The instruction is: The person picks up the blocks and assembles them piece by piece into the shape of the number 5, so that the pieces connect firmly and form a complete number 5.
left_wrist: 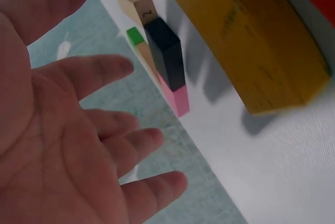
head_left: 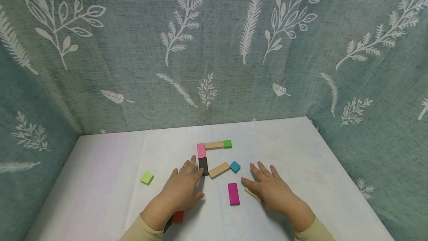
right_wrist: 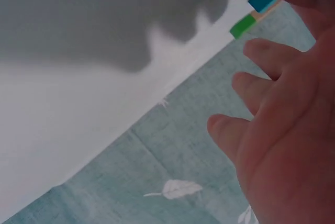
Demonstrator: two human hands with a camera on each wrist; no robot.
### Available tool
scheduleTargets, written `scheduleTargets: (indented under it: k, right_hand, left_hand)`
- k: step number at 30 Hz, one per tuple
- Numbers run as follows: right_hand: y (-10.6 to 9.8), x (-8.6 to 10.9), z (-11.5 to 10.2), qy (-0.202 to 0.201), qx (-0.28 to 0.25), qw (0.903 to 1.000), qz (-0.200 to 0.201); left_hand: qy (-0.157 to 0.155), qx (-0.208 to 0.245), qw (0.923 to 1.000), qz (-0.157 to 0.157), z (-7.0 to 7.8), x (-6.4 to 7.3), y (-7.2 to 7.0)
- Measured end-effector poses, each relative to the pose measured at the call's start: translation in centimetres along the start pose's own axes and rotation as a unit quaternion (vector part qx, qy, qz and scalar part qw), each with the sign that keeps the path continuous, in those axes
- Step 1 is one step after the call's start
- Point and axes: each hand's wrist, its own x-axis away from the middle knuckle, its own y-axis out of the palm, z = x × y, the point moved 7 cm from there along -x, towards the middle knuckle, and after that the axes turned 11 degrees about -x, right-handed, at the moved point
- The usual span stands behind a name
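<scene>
My left hand [head_left: 182, 189] is held over the table with spread fingers and nothing in its grasp. Its fingertips overlap the black block [head_left: 203, 166], which joins a pink block [head_left: 201, 150] end to end. Below the palm lie a yellow block [left_wrist: 246, 41] and a red block [head_left: 178, 217], partly hidden in the head view. On the other side, my right hand [head_left: 272, 189] hovers palm down with its fingers extended, empty too. A plain wooden block [head_left: 253, 194] is partly covered by it, and a magenta block [head_left: 233, 194] lies to its left.
Another wooden block [head_left: 214, 145] runs from the pink one to a green block [head_left: 227, 144]. A second wooden piece [head_left: 219, 170] reaches from the black block to a blue block [head_left: 235, 167]. Far left is a lime block [head_left: 146, 178]. Patterned cloth [head_left: 220, 84] walls the white table [head_left: 311, 151].
</scene>
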Motion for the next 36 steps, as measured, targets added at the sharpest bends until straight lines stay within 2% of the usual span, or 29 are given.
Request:
scheduleTargets:
  k: [5, 10, 15, 18, 22, 27, 31, 36]
  right_hand:
    - [0.3, -0.3, 0.0, 0.025, -0.003, 0.9997, -0.004]
    - [0.0, -0.4, 0.2, 0.036, -0.018, 0.999, 0.022]
    - [-0.1, -0.5, 0.4, 0.043, -0.026, 0.9982, 0.031]
    - [-0.3, -0.4, 0.5, 0.05, -0.036, 0.9977, 0.027]
    - [-0.5, -0.3, 0.9, 0.059, -0.04, 0.9972, 0.023]
    - [-0.4, -0.5, 1.2, 0.062, -0.046, 0.9969, 0.017]
    - [-0.3, -0.8, 1.2, 0.063, -0.05, 0.9966, 0.017]
    - [-0.2, -0.8, 1.4, 0.06, -0.056, 0.9963, 0.023]
  left_hand:
    - [-0.005, 0.005, 1.0, 0.006, 0.4, -0.3, 0.4]
    - [-0.004, -0.01, 0.9999, 0.004, 0.6, -0.6, 0.8]
    - [-0.009, -0.027, 0.9995, 0.014, -0.1, -1.3, 0.5]
    - [-0.022, -0.029, 0.9992, 0.017, -1.1, -2.4, -0.1]
    - [-0.044, -0.019, 0.9986, 0.025, -2.5, -4.6, -1.0]
    - [-0.045, -0.024, 0.9986, 0.014, -3.1, -7.0, -0.9]
    - [-0.047, -0.041, 0.998, 0.005, -3.2, -7.9, 0.0]
    - [-0.055, -0.055, 0.9968, 0.016, -3.3, -8.2, 0.4]
